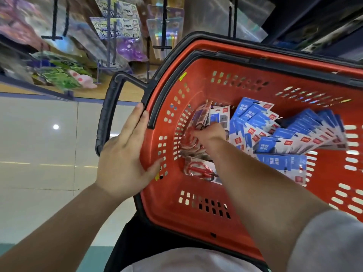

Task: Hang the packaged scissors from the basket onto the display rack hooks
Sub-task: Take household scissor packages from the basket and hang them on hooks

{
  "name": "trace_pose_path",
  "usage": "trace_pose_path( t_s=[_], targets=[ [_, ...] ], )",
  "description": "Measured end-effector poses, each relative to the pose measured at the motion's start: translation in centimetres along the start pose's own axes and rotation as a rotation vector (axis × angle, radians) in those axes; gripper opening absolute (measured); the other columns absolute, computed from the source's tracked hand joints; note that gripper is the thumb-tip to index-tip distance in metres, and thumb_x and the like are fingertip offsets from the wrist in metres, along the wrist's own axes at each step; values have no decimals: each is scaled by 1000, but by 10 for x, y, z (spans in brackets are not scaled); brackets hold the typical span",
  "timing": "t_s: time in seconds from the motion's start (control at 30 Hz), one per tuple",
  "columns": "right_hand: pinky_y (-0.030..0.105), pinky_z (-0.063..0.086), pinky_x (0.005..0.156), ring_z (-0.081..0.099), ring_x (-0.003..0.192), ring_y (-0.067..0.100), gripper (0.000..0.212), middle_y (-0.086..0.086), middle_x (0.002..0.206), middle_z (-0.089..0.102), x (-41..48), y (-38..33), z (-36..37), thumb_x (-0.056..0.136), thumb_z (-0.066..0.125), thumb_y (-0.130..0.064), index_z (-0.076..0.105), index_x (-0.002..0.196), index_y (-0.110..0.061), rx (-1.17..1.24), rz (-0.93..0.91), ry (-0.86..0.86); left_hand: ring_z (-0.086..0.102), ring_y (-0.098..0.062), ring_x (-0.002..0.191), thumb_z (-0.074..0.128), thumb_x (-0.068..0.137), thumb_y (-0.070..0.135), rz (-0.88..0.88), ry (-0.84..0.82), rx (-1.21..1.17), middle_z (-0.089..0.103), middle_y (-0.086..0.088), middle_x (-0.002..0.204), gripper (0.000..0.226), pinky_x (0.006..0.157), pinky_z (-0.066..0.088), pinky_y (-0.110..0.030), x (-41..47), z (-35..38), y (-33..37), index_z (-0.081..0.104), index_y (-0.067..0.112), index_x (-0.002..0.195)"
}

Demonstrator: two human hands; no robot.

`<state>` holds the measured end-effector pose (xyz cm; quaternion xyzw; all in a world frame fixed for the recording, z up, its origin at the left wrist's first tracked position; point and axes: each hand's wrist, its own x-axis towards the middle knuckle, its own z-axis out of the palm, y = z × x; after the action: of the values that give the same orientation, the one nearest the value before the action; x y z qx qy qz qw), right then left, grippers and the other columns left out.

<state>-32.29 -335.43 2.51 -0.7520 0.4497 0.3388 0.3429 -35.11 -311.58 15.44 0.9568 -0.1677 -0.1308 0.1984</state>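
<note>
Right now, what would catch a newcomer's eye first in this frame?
The red basket fills the centre and right, its floor fanned with blue packs on the right and red-handled scissors packs at the left end. The right hand digs among those scissors packs, its grip hidden, while the left hand lies flat against the basket's left rim. Blurred hooks with hanging goods stand behind, top left.

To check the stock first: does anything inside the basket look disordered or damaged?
Only disorder: the scissors packs and blue packs lie jumbled at mixed angles in the basket. No damage is visible, though blur hides detail.
</note>
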Motion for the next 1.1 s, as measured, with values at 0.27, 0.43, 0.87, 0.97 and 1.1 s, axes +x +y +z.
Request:
trace_pose_path(
  t_s=[0.27, 0.43, 0.87, 0.97, 1.1],
  targets=[
    [20, 45, 51, 66, 65, 8, 28, -9, 74, 68, -38, 28, -37, 79, 85, -22, 64, 98, -17, 181, -138, 79, 51, -31, 141, 86, 79, 50, -47, -54, 1, 14, -3, 176, 114, 108, 47, -56, 1, -4, 5, 22, 9, 165],
    [26, 61, 72, 76, 78, 7, 32, -5, 91, 78, -88, 51, -84, 81, 88, -11, 69, 107, -14, 465, -265, 33, 32, -34, 148, 67, 84, 59, -140, -32, -50, 26, -4, 172, 97, 121, 28, -56, -1, -19, 24, 33, 14, 163],
    [46, 57, 102, 72, 113, 15, 38, -7, 118, 76, -151, 45, -96, 91, 76, -39, 66, 126, -30, 355, -618, -448, 79, -29, 95, 77, 87, 25, -754, -142, -1281, 82, -4, 107, 34, 75, 65, -44, 16, -20, 115, 74, 24, 121],
    [35, 55, 97, 73, 105, 16, 10, -7, 106, 76, -125, 49, -107, 99, 71, -29, 72, 109, -27, 372, -515, -374, 80, -25, 96, 77, 93, 14, -778, -69, -1181, 82, -2, 106, 27, 88, 63, -48, 12, -21, 103, 76, 24, 118],
    [34, 50, 84, 69, 94, 28, 31, 8, 104, 74, -61, 65, -119, 99, 68, -33, 71, 120, -10, 186, -282, 10, 80, -25, 94, 79, 92, 21, -808, 22, -1075, 82, 1, 105, 28, 89, 63, -55, 11, -28, 86, 76, 27, 119]
  ],
)
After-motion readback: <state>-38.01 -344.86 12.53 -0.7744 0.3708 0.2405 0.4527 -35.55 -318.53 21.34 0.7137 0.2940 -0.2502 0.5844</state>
